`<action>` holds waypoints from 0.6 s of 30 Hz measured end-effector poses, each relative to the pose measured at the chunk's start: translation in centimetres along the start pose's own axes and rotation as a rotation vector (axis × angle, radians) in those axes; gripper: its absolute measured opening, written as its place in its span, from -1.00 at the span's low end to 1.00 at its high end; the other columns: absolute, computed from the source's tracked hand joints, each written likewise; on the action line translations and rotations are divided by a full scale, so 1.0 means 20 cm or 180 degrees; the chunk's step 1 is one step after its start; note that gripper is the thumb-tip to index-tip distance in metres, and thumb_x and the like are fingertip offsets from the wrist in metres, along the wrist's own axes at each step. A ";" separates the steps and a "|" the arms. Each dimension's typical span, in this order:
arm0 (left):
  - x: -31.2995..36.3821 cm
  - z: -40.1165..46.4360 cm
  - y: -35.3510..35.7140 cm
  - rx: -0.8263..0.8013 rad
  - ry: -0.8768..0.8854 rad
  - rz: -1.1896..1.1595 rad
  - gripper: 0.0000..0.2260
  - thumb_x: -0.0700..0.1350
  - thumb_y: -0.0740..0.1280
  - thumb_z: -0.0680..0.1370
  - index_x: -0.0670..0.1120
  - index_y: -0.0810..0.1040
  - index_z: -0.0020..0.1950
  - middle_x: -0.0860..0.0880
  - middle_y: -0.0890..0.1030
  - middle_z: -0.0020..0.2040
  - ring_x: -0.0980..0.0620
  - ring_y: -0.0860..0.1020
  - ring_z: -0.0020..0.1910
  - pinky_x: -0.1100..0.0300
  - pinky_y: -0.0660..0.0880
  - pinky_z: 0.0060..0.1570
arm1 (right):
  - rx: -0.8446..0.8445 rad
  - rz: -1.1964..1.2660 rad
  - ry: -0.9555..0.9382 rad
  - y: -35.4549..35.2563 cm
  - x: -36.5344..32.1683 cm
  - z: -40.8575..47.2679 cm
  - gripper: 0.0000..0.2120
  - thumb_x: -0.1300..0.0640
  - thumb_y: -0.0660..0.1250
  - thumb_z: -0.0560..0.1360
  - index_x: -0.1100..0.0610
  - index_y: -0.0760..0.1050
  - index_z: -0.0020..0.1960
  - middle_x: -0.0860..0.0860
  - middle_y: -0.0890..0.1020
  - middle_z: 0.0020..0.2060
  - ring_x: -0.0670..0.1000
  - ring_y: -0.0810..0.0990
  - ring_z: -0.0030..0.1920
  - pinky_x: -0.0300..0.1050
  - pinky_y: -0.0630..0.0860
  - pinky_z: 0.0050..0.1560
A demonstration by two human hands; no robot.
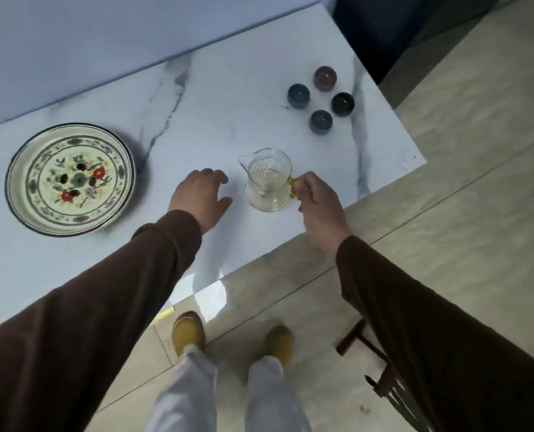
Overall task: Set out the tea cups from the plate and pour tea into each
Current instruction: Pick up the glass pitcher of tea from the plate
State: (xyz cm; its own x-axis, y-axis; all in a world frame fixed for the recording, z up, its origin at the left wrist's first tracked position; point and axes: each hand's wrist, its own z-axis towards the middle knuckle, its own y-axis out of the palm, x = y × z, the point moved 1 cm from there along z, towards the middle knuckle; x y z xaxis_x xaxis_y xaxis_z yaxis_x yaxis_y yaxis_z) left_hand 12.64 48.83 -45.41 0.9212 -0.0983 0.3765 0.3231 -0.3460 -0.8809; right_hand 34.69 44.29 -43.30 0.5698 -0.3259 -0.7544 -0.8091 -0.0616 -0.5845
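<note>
glass pitcher [267,182] sits on marble-look tabletop [212,98], near the front edge, approx frame centre. pale tea inside, partly full. spout points to 10 o'clock, yellow handle [293,189] at 3 o'clock side.

right hand [318,201]: fingers pinched on the yellow handle, closed on it; pitcher base looks to be on the table, lift not begun as far as i can tell. left hand [201,198]: empty, fingers loosely spread, palm down, just beside pitcher at its 9 o'clock, not touching the glass.

four small dark tea cups [321,99] set out in a tight diamond at 1 o'clock from pitcher, well apart from it, near table's right corner. whether any hold tea: can't tell, interiors too dark. floral plate [69,179] at 9 o'clock, empty of cups, so set-out step looks done; pouring is the step in hand.

handling (judgement): pitcher is thin glass, rigid, fragile, prob. slick; liquid adds weight and slosh. take by handle only, tilt slow toward spout. cups small + light, close packed, easy to knock w/ spout.

surface: glossy, hard, light grey veins, glare at front edge; prob. slippery if wet. room: tiled floor, plain wall behind the table, wooden chair [368,353] at 5 o'clock.
</note>
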 end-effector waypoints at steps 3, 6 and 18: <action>0.21 0.08 0.09 -0.0064 0.0060 0.0006 -0.64 0.02 0.33 0.51 -0.03 0.48 0.28 -0.06 0.57 0.15 -0.12 0.48 0.18 0.05 0.44 0.11 | 0.0116 -0.0007 0.0039 -0.18 0.13 0.04 -0.78 0.09 0.10 0.66 0.15 0.44 -0.04 -0.05 0.55 -0.17 0.06 0.55 -0.12 0.02 0.48 -0.05; 0.38 0.18 0.15 -0.0130 0.0122 -0.0020 -0.64 0.01 0.34 0.51 -0.04 0.48 0.28 -0.06 0.57 0.15 -0.11 0.48 0.19 0.04 0.46 0.12 | 0.0232 -0.0029 0.0064 -0.31 0.22 0.11 -0.77 0.10 0.10 0.66 0.19 0.46 -0.01 0.01 0.60 -0.11 0.05 0.55 -0.13 0.05 0.49 -0.03; 0.75 0.68 0.23 -0.0171 0.0148 0.0003 -0.64 -0.02 0.34 0.52 -0.07 0.49 0.29 -0.08 0.57 0.18 -0.13 0.49 0.19 0.01 0.46 0.15 | 0.0314 -0.0032 0.0224 -0.70 0.46 0.57 -0.78 0.04 0.11 0.67 0.13 0.46 0.00 -0.11 0.57 -0.17 -0.08 0.53 -0.16 -0.13 0.42 -0.15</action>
State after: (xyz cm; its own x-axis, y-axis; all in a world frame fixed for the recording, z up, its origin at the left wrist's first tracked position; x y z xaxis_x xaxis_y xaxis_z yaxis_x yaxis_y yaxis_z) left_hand 30.87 58.51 -47.73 0.9101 -0.1414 0.3896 0.3089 -0.3952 -0.8651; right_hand 52.89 52.82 -45.46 0.5634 -0.3914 -0.7275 -0.7833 0.0268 -0.6211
